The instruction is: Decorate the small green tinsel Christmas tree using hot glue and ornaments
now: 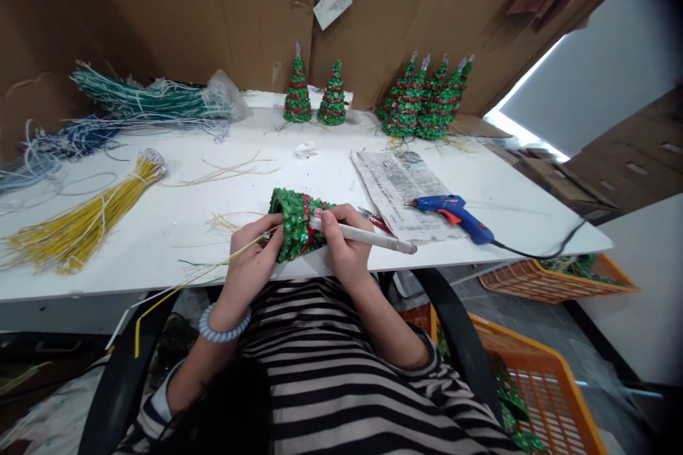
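Observation:
A green, glittery miniature Christmas tree (294, 238) with red trim lies on its side just above the table's front edge, its hollow base towards the left. My left hand (250, 256) is closed on the base, fingers partly inside it. White and yellow wires (181, 288) trail from there down to the left. In my right hand (348, 245) is a pale, pen-like stick (381, 238) with a darker end; its other end meets the red trim. The right fingers also seem to touch the tree. Behind that hand lies a red-handled tool (378, 222), partly hidden.
A blue glue gun (453, 213) rests partly on newspaper (408, 185), its cord running right. Several finished trees (421, 103) stand at the back. Bundles of yellow wires (101, 210) and green wires (154, 99) lie left. Orange crates (555, 370) sit below, right.

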`<state>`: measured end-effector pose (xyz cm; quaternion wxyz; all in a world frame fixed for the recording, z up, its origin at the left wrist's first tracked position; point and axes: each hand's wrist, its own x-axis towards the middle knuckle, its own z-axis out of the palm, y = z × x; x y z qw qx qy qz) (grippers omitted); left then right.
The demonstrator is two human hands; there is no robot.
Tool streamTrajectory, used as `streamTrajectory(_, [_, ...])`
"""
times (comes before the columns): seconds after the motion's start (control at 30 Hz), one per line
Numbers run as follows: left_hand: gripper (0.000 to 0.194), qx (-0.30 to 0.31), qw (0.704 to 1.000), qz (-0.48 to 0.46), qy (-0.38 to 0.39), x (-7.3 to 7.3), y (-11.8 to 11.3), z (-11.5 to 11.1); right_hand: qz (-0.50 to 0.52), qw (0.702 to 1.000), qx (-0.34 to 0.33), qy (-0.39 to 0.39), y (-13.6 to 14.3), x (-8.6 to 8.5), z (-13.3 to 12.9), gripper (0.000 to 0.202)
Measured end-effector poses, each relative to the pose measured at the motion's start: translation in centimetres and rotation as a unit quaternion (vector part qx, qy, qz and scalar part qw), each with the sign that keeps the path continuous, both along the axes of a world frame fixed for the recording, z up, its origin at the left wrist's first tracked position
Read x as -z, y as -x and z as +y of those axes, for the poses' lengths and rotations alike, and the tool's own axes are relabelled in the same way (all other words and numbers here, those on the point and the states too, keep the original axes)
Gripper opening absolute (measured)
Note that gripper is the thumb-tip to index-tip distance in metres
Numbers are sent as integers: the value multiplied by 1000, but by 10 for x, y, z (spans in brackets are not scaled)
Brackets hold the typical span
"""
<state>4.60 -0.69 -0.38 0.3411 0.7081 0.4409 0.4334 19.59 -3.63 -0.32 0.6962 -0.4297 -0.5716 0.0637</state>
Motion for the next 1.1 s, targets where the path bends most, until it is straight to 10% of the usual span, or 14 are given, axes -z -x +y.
streamTrajectory(1.1, [32,-5,1000,7,1,-1,0,-1,3,1000,3,2,0,0,0,24])
